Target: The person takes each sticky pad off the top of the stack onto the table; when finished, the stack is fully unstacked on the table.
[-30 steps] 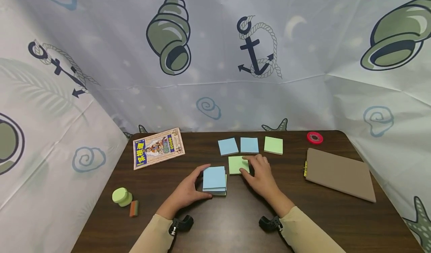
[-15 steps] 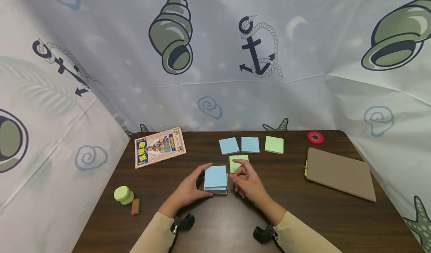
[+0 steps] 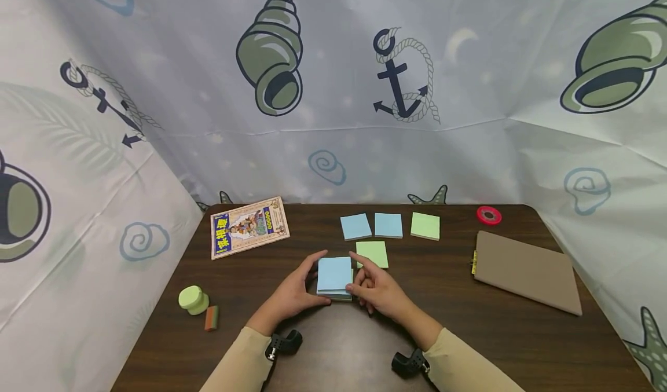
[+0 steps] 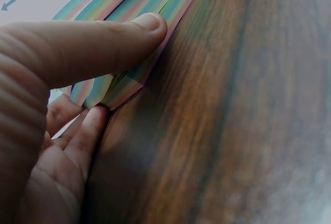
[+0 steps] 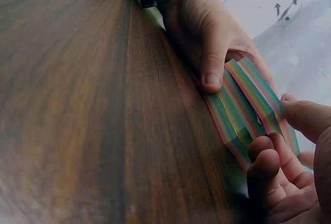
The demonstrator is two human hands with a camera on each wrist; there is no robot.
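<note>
Stack: sticky-note pads (image 3: 334,274), blue uppermost, seated flat on the bench (image 3: 344,354) between both hands; in the wrist views the striped edges are seen to be out of line, hence, presumably, the support from two sides.
Left hand: (image 3: 285,296) the stack is gripped in a wide C, thumb at the near edge, other fingers around the far left; slipping of the layers is probably prevented thus.
Right hand: (image 3: 383,292) thumb tip set at the near right corner, index finger extended toward the far right one, others loosely bent; no closed grip is shown; judged an edge stop only.
Loose green pad: (image 3: 372,253) laid just beyond the right index finger, unheld, within easy reach.
Back row: two blue pads (image 3: 356,226) (image 3: 388,225) and a green pad (image 3: 425,225), set apart, so separately graspable.
Right side: brown notebook (image 3: 526,271), well apart; the stack is not crowded by it.
</note>
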